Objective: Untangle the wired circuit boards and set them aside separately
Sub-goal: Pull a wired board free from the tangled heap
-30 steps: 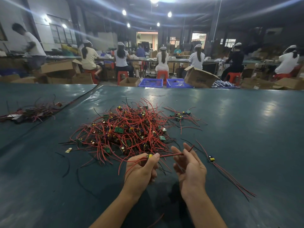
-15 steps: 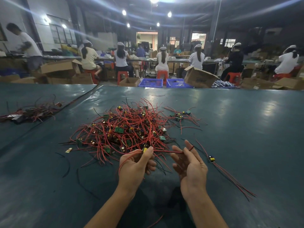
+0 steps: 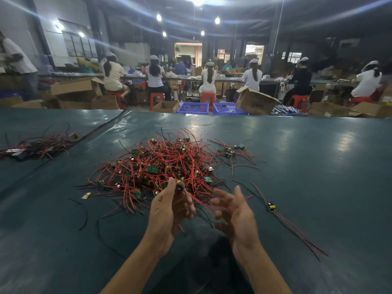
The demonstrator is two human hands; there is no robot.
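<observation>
Pinching a wired board (image 3: pixel 180 185) at the near edge of the pile (image 3: pixel 165 164), your left hand (image 3: pixel 167 211) could drag snagged neighbours along if you yank. Right hand (image 3: pixel 235 215) fingers (image 3: pixel 238 193) are spread, holding nothing. One separate board (image 3: pixel 271 206) lies right of the pile, well apart.

This is a factory assembly hall. Far beyond the left hand (image 3: pixel 167 211), a row of workers (image 3: pixel 209 77) in white caps sits on red stools (image 3: pixel 156 98) at a long far counter (image 3: pixel 191 78), backs turned. Cardboard boxes (image 3: pixel 254 100) and blue crates (image 3: pixel 193 107) crowd the floor behind the green counter (image 3: pixel 318 166). Just ahead of the hand lies a heap of wired circuit boards (image 3: pixel 165 164). Bare lamps (image 3: pixel 158 17) hang high overhead.
</observation>
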